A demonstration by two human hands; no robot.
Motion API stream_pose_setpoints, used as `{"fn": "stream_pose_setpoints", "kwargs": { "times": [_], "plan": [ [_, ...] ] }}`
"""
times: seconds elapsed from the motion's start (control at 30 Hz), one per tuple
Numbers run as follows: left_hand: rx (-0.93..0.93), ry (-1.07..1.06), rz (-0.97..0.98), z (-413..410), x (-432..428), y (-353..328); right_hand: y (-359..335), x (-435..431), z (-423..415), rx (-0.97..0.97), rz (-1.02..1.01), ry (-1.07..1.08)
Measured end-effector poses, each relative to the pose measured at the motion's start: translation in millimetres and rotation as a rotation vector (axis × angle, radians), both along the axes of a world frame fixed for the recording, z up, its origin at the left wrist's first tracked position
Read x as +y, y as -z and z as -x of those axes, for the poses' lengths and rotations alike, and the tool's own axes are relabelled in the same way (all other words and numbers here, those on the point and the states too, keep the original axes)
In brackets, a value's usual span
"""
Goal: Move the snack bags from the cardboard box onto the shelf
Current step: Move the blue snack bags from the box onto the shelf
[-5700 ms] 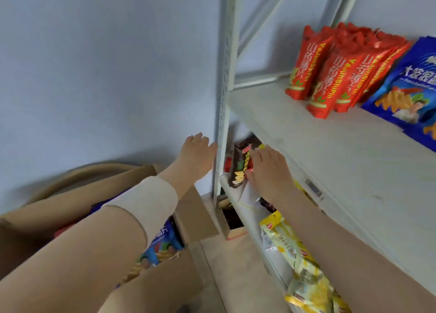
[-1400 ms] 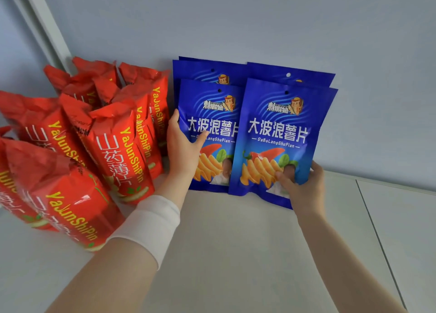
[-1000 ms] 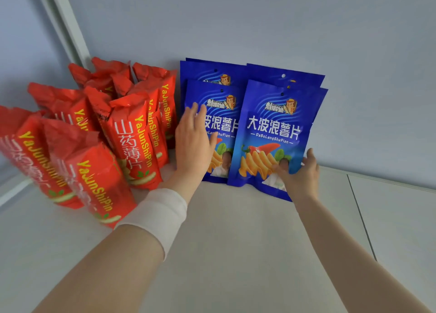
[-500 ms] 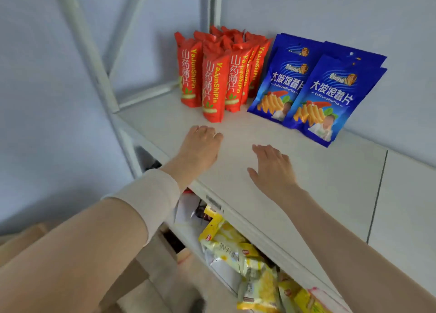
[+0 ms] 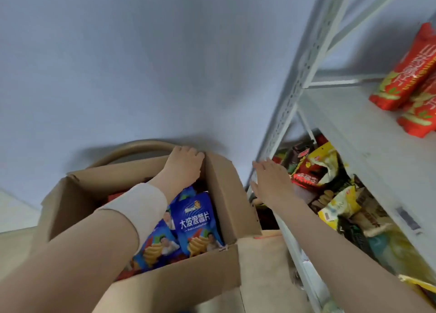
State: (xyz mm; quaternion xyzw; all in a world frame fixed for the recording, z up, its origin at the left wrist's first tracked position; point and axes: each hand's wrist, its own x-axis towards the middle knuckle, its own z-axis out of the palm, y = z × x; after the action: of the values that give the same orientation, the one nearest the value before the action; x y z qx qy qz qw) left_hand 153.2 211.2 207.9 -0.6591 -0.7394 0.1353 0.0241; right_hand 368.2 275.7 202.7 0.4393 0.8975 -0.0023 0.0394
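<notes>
several glossy blue snack bags (image 5: 195, 220) packed on end inside the brown cardboard box (image 5: 165, 284), flaps open, board matte and creased. left hand (image 5: 184, 165) curled over the box's far rim, gripping it; soft pale cuff (image 5: 139, 209) on that forearm, crossing above the bags. right hand (image 5: 271, 183) open, fingers straight and spread, holding nothing, between box and perforated white metal post (image 5: 296, 88) of the shelf (image 5: 349, 128). shiny red bags (image 5: 401, 76) on the upper board; crumpled yellow and dark packets (image 5: 335, 204) crammed below.

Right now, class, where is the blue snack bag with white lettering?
Head view, lower centre: the blue snack bag stands inside the cardboard box by its right wall, below the left hand.
</notes>
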Motion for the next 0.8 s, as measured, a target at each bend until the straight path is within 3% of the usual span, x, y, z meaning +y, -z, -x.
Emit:
{"fn": "stream_pose_setpoints", "kwargs": {
  "times": [0.13,0.3,0.47,0.63,0.8],
  "plan": [
    [-0.135,-0.172,0.014,93.0,-46.3,56.4,56.8,-24.3,91.0,-0.022,0.161,-0.05],
    [-0.295,-0.405,0.169,147.7,-102.7,139.6,139.7,-60.3,147.6,-0.149,0.455,-0.002],
    [-0.746,-0.903,0.309,151.4,-142.9,216.3,198.7,-76.5,144.3,-0.267,0.679,0.247],
    [-1.161,-1.392,0.172,142.9,-147.2,290.8,259.2,-65.5,139.3,-0.217,0.866,0.544],
    [-1.096,-1.754,-0.009,131.7,-137.0,347.4,313.4,-60.5,142.6,-0.173,0.87,0.685]
  ]
}}
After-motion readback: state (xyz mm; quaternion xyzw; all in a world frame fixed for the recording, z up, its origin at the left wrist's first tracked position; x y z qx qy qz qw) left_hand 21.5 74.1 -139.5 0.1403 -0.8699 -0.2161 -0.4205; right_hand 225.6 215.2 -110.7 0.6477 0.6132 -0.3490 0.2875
